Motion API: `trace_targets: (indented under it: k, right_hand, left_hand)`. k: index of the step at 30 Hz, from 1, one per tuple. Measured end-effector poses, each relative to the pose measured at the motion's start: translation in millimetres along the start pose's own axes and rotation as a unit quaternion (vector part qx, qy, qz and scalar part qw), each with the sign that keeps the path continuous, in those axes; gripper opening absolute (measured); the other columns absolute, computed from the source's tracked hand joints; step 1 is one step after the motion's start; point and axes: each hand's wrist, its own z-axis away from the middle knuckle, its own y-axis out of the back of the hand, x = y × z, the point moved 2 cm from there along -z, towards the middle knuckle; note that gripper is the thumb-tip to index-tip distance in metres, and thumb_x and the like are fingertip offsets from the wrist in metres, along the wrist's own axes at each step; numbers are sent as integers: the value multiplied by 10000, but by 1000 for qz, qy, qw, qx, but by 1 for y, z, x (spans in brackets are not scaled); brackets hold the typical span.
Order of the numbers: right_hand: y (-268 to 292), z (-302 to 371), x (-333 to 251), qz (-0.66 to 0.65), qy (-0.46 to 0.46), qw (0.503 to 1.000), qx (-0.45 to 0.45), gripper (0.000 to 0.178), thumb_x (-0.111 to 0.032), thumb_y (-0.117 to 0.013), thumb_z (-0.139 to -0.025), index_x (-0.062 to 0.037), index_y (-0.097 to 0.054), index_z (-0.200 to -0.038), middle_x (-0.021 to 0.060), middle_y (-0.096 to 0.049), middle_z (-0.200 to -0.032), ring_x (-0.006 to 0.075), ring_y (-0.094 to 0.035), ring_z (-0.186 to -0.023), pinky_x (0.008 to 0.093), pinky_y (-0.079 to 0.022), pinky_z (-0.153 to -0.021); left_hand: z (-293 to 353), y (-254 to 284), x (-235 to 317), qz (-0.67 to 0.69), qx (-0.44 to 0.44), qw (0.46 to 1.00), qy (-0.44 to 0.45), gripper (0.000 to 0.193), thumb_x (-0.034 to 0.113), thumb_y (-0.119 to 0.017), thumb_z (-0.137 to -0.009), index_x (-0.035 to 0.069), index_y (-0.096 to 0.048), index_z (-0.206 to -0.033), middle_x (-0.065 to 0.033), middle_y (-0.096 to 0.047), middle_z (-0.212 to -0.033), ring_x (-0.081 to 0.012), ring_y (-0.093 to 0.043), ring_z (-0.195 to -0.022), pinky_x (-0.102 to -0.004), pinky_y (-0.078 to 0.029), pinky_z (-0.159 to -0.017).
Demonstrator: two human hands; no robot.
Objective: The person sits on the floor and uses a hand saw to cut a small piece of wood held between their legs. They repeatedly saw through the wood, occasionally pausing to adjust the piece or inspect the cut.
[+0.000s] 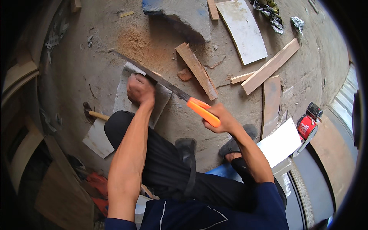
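My right hand [221, 119] is wrapped round the orange handle of a handsaw [168, 85]. The saw's dark blade slants up to the left and passes just beyond my left hand [141, 90]. That hand is closed and pressed down over a pale grey block [123, 86]. What its fingers grip is mostly hidden; a thin tan sliver [156, 73], perhaps wood, shows past the blade. Sawdust [136, 44] lies heaped on the floor beyond the saw tip.
A broken concrete slab [180, 17] lies ahead. To the right are wooden strips [197, 71], a longer plank [271, 67] and a white board [243, 30]. A hammer [97, 114] rests left of my knee. A red can [306, 126] stands at the right.
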Motion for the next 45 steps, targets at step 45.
trace_targets:
  k: [45]
  right_hand:
    - [4,31,-21,48,-47,998,11,243,-218,-699,-653,-43,-531,-639,143,-506,-522,365,-530,-519,416,-428,-511]
  left_hand:
    - [1,2,6,-10,5,1000,12,428,411,-400,-866,58,-629,-791,-217,-642,-802,-472,-577,-776,-547,-408,-655]
